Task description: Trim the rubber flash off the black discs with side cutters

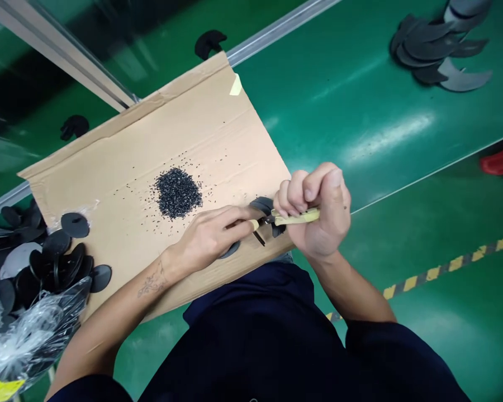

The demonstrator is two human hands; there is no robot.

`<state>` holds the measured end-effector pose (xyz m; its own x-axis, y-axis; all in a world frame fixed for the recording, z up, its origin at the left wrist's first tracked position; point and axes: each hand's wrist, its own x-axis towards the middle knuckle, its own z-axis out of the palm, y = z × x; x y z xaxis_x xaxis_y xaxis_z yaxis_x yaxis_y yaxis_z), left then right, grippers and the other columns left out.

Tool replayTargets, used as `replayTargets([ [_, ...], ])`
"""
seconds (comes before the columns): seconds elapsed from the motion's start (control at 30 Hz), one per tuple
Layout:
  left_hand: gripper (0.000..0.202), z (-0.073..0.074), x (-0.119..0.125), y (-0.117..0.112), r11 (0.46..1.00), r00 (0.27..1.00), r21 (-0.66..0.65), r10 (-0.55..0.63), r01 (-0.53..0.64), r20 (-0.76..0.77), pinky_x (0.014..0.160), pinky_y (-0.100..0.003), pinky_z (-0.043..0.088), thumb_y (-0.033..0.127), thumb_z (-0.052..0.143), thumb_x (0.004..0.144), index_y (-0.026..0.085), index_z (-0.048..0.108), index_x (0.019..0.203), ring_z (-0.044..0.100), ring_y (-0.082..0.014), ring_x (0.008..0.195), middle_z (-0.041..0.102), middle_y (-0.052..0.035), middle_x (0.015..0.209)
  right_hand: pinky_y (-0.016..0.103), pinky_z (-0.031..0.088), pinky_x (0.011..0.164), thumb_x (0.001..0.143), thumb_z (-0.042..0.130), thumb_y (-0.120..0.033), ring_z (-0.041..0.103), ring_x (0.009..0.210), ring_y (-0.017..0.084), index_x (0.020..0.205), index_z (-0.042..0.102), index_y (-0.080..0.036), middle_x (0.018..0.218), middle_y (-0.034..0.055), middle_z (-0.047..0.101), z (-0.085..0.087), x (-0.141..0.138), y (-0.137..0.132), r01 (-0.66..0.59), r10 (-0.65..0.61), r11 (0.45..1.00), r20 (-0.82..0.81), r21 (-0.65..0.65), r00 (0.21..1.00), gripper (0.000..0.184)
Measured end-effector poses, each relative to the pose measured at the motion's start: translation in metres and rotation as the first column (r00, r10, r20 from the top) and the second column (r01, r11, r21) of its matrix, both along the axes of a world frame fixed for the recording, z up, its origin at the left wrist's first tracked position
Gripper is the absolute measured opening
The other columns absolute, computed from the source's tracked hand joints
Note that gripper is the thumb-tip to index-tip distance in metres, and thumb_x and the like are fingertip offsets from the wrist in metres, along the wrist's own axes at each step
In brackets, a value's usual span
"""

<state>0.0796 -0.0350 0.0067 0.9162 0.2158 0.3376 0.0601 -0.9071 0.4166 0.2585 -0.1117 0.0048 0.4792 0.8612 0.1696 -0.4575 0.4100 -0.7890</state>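
Near the cardboard's front edge my right hand (318, 209) is closed around the yellow handles of a small pair of cutting pliers (295, 216). The jaws point left, toward a black curved rubber-like part (262, 205). My left hand (218, 231) has its fingers and thumb closed on that part, right beside the plier jaws; the fingers hide some of it. A small pale cover shows on a left fingertip. Under the left hand another dark disc (230, 249) lies partly hidden. A pile of tiny black bits (178, 192) sits on the cardboard sheet (109, 151).
At the left, several black discs (56, 243) lie beside a clear plastic bag (33, 324). Several curved dark parts (431, 47) are heaped on the green surface (339, 111) at the upper right. Single black parts (209, 43) sit past the cardboard's far edge. A metal post (62, 53) rises at upper left.
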Motion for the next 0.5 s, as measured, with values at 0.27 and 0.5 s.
replayTargets([
  [0.27, 0.012, -0.01, -0.001, -0.002, 0.998, 0.998, -0.067, -0.003, 0.007, 0.069, 0.085, -0.024, 0.061, 0.006, 0.057, 0.099, 0.014, 0.064, 0.106, 0.074, -0.0153, 0.098, 0.076, -0.0088, 0.107, 0.024, 0.032, 0.043, 0.098, 0.057, -0.057, 0.029, 0.047, 0.009, 0.07, 0.042, -0.024, 0.059, -0.0068, 0.033, -0.008, -0.005, 0.003, -0.045, 0.041, 0.997, -0.074, -0.06, 0.996, 0.046],
  [0.5, 0.014, -0.005, 0.0, -0.004, 0.999, 1.0, -0.048, 0.0, 0.0, 0.009, 0.086, -0.026, 0.06, 0.002, 0.06, 0.095, 0.014, 0.063, 0.101, 0.074, -0.0169, 0.098, 0.077, -0.0088, 0.105, 0.024, 0.032, 0.045, 0.104, 0.049, -0.048, 0.031, 0.048, 0.009, 0.073, 0.046, -0.023, 0.06, -0.0063, 0.035, -0.016, -0.005, 0.0, -0.098, 0.1, 0.994, -0.054, 0.036, 0.993, 0.04],
])
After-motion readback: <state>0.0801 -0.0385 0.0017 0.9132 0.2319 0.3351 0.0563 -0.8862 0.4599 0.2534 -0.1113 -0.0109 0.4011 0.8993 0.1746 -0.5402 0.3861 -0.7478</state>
